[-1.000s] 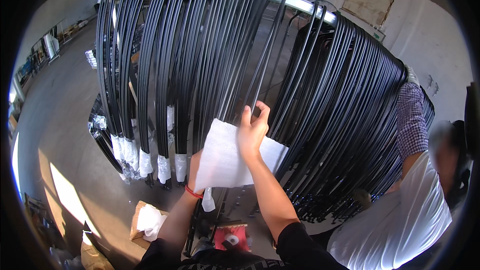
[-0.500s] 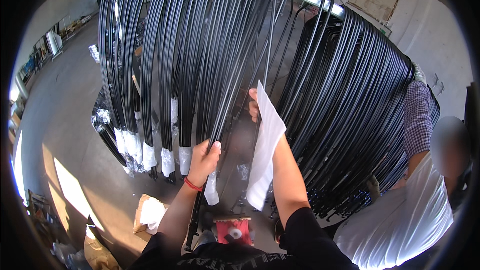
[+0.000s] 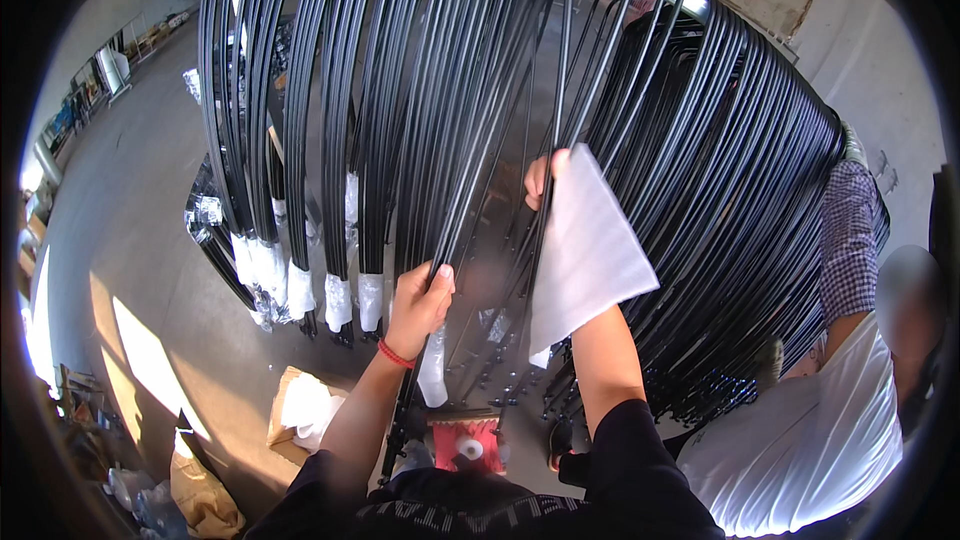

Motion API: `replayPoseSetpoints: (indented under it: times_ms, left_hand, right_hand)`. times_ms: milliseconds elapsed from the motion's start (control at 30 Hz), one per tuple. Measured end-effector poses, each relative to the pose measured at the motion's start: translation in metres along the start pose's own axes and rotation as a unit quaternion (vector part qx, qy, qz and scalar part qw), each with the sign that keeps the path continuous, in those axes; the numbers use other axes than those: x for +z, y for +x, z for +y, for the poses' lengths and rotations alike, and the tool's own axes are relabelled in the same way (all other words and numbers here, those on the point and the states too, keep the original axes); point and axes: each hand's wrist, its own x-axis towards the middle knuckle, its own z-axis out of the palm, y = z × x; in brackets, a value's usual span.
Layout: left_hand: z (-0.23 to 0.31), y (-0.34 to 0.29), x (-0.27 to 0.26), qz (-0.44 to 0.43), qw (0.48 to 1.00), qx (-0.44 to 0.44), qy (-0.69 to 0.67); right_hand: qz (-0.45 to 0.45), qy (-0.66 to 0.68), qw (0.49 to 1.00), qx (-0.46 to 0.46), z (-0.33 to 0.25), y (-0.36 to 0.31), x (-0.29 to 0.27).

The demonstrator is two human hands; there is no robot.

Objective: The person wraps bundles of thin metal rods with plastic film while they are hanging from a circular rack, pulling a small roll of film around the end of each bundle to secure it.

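My left hand is closed around a bundle of thin black rods, whose upper ends go up over a rail. A narrow white wrap hangs just below that hand. Higher and to the right, my right hand pinches the top corner of a thin white sheet, which looks like foam. The sheet hangs over my right forearm and hides part of it. Black rods pass right beside those fingers; whether they touch I cannot tell. Farther left, other rod bundles have white wraps around their lower ends.
A light-coloured rail bears a dense row of black rods at right. A co-worker in a white top and checked sleeve reaches to them with gloves. Below are a cardboard box, a red stand with a white roll and a brown bag.
The white sheet has swung out to the right and spread from a narrow strip into a wide triangle. My right hand has risen slightly and moved right; my left still grips the rods.
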Motion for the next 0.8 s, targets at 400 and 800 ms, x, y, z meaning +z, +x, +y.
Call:
replayPoseSetpoints:
  times_ms: [400, 800]
  left_hand:
    - [-0.070, 0.045, 0.056, -0.150, 0.989, -0.006, -0.009]
    - [-0.118, 0.041, 0.099, 0.069, 0.918, 0.271, 0.281]
  right_hand:
    - [0.113, -0.243, 0.963, 0.036, -0.064, -0.028, -0.029]
    - [0.373, -0.643, 0.670, 0.002, -0.053, -0.067, -0.004]
